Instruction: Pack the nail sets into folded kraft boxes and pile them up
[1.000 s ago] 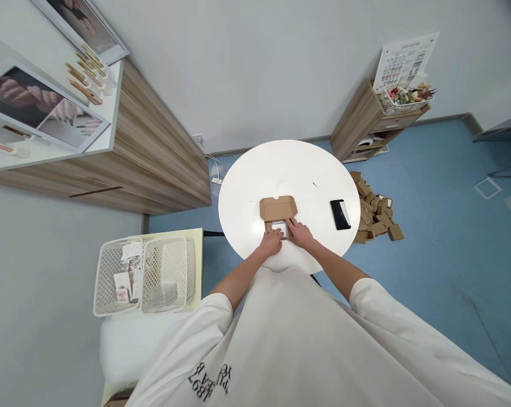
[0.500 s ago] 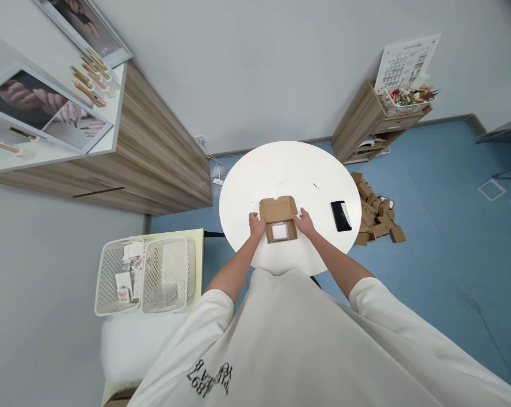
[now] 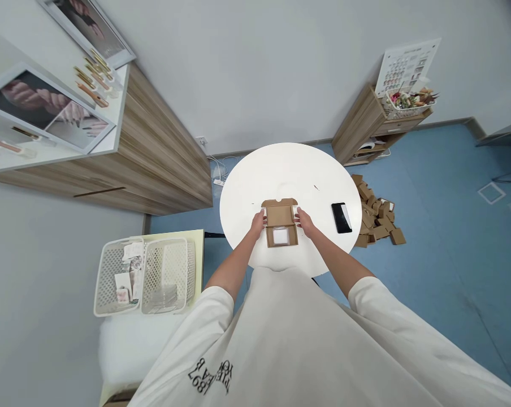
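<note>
A small brown cardboard box [image 3: 269, 237] lies on the white round table with its lid [image 3: 280, 215] raised toward the far side. Inside the box sits a clear packet with a white rectangle [image 3: 281, 236]. My left hand [image 3: 259, 221] grips the lid's left side near the fold, fingers bent around the edge. On the opposite side, my right hand [image 3: 304, 220] pinches the lid's right edge. Fingertips of both hands are partly hidden by the cardboard.
A black phone [image 3: 341, 217] lies on the right of the table [image 3: 287, 164]. Folded cardboard boxes [image 3: 380, 220] are heaped on the floor to the right. White baskets [image 3: 164, 277] stand at the left. Wooden cabinets [image 3: 166, 141] line the wall.
The lid's side parts have been drawn in, so the lid looks narrower and its front flap stands out. Both hands have moved slightly along the lid's sides.
</note>
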A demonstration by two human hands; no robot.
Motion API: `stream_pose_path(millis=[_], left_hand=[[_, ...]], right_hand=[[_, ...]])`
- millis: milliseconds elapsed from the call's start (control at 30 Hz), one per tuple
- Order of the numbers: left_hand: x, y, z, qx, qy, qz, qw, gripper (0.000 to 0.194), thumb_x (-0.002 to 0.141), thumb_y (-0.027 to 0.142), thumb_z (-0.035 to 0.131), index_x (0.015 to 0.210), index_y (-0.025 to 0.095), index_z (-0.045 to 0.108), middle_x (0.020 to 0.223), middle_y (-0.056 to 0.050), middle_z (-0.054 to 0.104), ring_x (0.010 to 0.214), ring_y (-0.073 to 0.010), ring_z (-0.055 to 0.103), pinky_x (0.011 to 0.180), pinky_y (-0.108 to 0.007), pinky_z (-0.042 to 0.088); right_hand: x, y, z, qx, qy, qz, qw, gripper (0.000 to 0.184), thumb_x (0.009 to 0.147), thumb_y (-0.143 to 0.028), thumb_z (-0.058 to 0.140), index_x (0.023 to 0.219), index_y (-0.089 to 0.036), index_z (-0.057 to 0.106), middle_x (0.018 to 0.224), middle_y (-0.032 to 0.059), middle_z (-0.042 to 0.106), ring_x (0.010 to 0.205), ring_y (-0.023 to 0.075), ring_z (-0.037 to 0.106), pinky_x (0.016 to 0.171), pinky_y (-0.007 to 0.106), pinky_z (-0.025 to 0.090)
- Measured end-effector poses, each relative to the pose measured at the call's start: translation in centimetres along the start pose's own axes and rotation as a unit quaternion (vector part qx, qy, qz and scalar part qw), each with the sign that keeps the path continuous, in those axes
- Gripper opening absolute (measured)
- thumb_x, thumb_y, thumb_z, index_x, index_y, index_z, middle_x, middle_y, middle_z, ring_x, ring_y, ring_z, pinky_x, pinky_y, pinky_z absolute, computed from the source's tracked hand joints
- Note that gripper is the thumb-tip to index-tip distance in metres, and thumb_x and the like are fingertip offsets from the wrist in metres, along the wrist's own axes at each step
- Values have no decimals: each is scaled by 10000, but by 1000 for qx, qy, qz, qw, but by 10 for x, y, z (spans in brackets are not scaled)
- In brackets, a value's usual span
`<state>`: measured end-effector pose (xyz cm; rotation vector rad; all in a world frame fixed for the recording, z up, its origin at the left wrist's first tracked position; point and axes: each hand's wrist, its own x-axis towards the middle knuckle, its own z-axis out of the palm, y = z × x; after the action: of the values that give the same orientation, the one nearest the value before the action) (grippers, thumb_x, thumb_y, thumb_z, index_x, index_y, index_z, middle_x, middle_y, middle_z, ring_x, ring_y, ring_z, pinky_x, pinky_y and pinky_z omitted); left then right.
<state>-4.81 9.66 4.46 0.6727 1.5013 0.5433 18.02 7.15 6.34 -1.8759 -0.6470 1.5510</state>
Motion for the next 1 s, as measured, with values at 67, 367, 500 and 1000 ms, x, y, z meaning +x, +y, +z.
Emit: stream_pose_path(millis=[67, 367, 500, 1000], left_hand=[[1, 0, -3, -7, -12, -9, 1000, 638, 966, 709, 320, 1338, 220, 493, 1378, -135, 601, 1136, -246, 630, 824, -339, 471], [-2, 11, -22, -26, -72, 34, 997, 856, 911, 829, 154, 1405, 234, 519, 1432, -125, 575, 1257, -263, 583, 892, -340, 483], [-8, 10, -23, -23, -69, 67, 995, 759, 926, 796, 279, 1315, 220, 584, 1432, -132, 568, 1262, -271, 583, 927, -351, 485], [-33, -58, -24, 211, 2, 249, 945, 147, 869, 311, 609, 969, 218, 663, 1144, -79, 669, 1125, -236, 616, 1018, -391, 471]], right_hand=[[2, 1, -2, 20, -4, 14, 1000, 626, 968, -658, 341, 1385, -243, 556, 1369, 99, 616, 1015, 217, 667, 775, 319, 557], [0, -11, -14, 69, -76, -21, 994, 827, 952, -758, 104, 1492, -247, 466, 1466, 104, 555, 1176, 255, 639, 949, 391, 547], [-7, -13, -18, 53, -103, -38, 993, 793, 956, -762, 170, 1471, -257, 499, 1482, 95, 539, 1208, 265, 626, 996, 405, 530], [-34, 44, -20, -168, -79, -162, 969, 508, 903, -642, 536, 1240, -288, 676, 1423, 68, 579, 1272, 285, 557, 1066, 466, 467]])
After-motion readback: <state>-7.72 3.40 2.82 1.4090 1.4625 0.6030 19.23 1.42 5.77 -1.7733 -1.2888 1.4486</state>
